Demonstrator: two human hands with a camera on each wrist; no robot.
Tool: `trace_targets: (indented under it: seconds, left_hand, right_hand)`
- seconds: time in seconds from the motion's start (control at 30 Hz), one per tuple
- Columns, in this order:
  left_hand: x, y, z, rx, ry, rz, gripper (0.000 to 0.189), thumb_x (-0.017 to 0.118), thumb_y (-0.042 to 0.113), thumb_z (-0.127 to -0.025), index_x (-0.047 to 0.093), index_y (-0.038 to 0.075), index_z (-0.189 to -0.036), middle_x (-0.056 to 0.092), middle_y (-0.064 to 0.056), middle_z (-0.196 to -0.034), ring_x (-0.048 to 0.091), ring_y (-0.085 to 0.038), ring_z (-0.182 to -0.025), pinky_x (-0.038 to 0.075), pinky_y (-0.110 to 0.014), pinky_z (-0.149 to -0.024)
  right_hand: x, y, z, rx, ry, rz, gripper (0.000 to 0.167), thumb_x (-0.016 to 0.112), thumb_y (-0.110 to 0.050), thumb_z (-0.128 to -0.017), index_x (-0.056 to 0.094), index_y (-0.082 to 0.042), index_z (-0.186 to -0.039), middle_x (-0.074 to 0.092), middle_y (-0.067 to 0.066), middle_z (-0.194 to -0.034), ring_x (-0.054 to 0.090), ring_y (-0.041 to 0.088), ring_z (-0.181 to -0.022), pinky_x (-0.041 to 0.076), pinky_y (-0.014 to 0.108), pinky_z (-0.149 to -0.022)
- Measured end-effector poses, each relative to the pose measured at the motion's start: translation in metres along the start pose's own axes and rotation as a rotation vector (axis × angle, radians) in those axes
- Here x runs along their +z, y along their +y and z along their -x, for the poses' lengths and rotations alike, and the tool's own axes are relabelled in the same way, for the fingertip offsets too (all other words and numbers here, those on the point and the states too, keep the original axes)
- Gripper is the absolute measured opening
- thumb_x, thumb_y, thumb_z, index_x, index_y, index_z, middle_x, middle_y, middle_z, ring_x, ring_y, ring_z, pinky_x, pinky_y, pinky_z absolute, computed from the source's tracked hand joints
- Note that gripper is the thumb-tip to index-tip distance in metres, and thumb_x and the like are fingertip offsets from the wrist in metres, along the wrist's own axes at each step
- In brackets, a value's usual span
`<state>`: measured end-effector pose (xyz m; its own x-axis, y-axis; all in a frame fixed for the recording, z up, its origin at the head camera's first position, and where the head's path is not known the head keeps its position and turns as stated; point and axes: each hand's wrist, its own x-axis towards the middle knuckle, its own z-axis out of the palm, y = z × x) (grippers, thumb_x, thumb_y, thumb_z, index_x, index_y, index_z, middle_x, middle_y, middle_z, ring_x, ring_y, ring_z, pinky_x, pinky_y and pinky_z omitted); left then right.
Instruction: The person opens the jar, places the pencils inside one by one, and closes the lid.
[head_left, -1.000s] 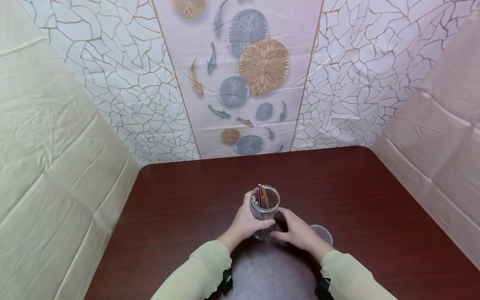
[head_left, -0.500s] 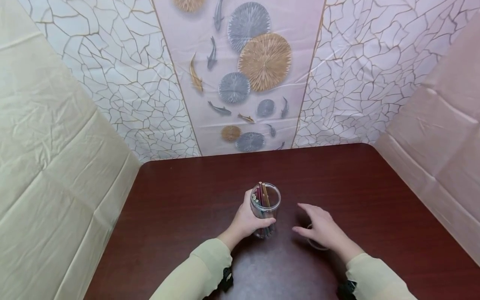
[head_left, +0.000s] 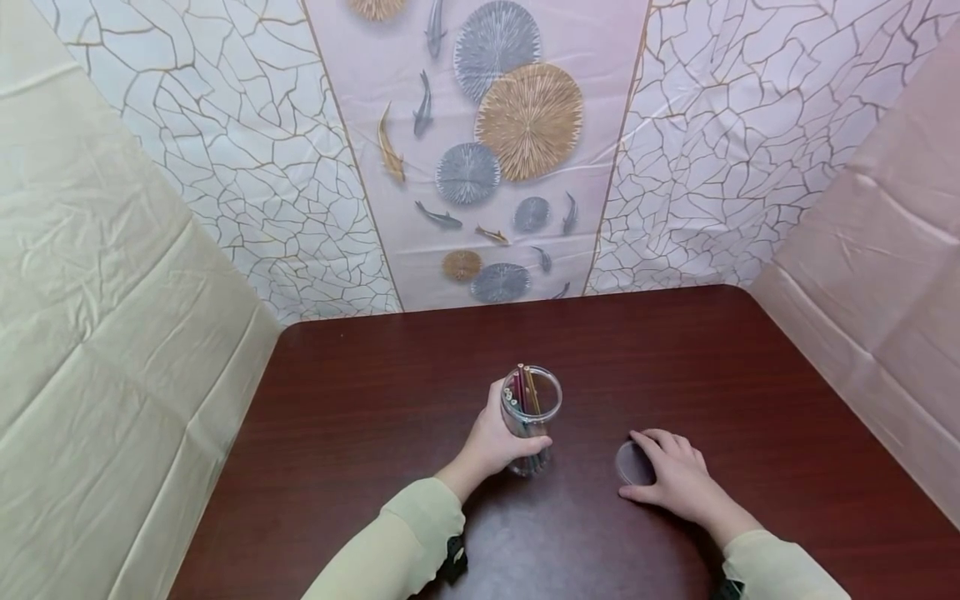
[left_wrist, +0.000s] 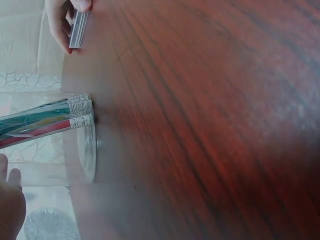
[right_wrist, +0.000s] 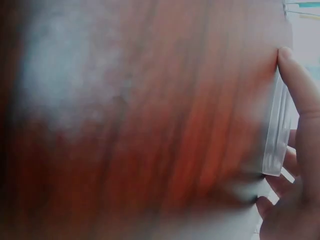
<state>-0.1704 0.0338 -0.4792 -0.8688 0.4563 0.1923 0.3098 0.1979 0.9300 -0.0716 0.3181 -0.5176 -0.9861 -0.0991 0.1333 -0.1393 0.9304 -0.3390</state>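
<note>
A clear jar [head_left: 555, 400] stands upright on the table with several coloured pencils [head_left: 527, 392] leaning inside it. My left hand [head_left: 495, 437] grips the jar around its side, thumb across the near face. In the left wrist view, the white-banded pencil ends [left_wrist: 80, 112] rest near the jar's base. To the right of the jar, my right hand [head_left: 678, 475] holds a round clear lid [head_left: 633, 463] between thumb and fingers. Seen edge-on in the right wrist view, the lid [right_wrist: 276, 135] lies at the tabletop, with the thumb [right_wrist: 300, 85] along its rim.
The dark red-brown wooden table [head_left: 390, 367] carries the jar and lid. Patterned cloth [head_left: 525, 233] hangs behind its far edge, and plain pale cloths [head_left: 135, 350] flank both sides.
My right hand has left the jar's side, moved right to the lid and taken it by its edges. My left hand has stayed around the jar.
</note>
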Motion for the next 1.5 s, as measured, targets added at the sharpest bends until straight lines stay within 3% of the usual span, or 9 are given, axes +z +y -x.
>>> trace_targets:
  seconds: [0.27, 0.57, 0.87, 1.23, 1.5]
  left_hand:
    - [0.002, -0.003, 0.0, 0.0, 0.002, 0.012, 0.094, 0.087, 0.023, -0.063, 0.03, 0.024, -0.138, 0.058, -0.001, -0.116, 0.057, -0.013, -0.101, 0.044, -0.032, -0.089]
    - [0.0, -0.001, 0.0, -0.015, 0.008, 0.007, 0.094, 0.087, 0.024, -0.063, 0.03, 0.023, -0.138, 0.058, -0.001, -0.117, 0.056, -0.013, -0.103, 0.043, -0.033, -0.091]
    - [0.0, 0.0, 0.001, -0.025, 0.011, -0.02, 0.094, 0.087, 0.028, -0.063, 0.03, 0.023, -0.138, 0.058, -0.001, -0.116, 0.056, -0.014, -0.103, 0.043, -0.034, -0.09]
    - [0.0, 0.0, 0.001, -0.005, 0.021, -0.028, 0.093, 0.087, 0.026, -0.063, 0.031, 0.021, -0.137, 0.058, -0.002, -0.118, 0.056, -0.013, -0.104, 0.043, -0.033, -0.092]
    - [0.0, -0.001, 0.0, -0.001, 0.014, -0.024, 0.094, 0.087, 0.025, -0.063, 0.03, 0.019, -0.137, 0.056, -0.002, -0.12, 0.055, -0.013, -0.105, 0.043, -0.032, -0.093]
  right_hand:
    - [0.0, -0.002, -0.005, -0.019, 0.046, -0.048, 0.081, 0.082, -0.042, -0.064, 0.054, 0.005, -0.124, 0.05, 0.019, -0.112, 0.043, 0.04, -0.099, 0.037, 0.052, -0.082]
    - [-0.011, -0.014, -0.022, -0.071, 0.122, -0.068, 0.077, 0.082, -0.036, -0.062, 0.056, 0.003, -0.122, 0.05, 0.019, -0.11, 0.041, 0.038, -0.095, 0.036, 0.048, -0.078]
    - [-0.025, -0.026, -0.035, -0.068, 0.116, -0.102, 0.074, 0.081, -0.035, -0.064, 0.057, 0.003, -0.122, 0.05, 0.018, -0.11, 0.039, 0.036, -0.099, 0.039, 0.045, -0.077]
    - [-0.074, -0.071, -0.067, -0.089, 0.179, -0.299, 0.067, 0.077, -0.032, -0.075, 0.052, -0.003, -0.131, 0.048, 0.017, -0.118, 0.037, 0.034, -0.106, 0.041, 0.046, -0.078]
    - [-0.085, -0.093, -0.083, -0.128, 0.182, -0.359, 0.067, 0.076, -0.029, -0.077, 0.051, -0.008, -0.135, 0.048, 0.014, -0.119, 0.038, 0.031, -0.108, 0.038, 0.046, -0.083]
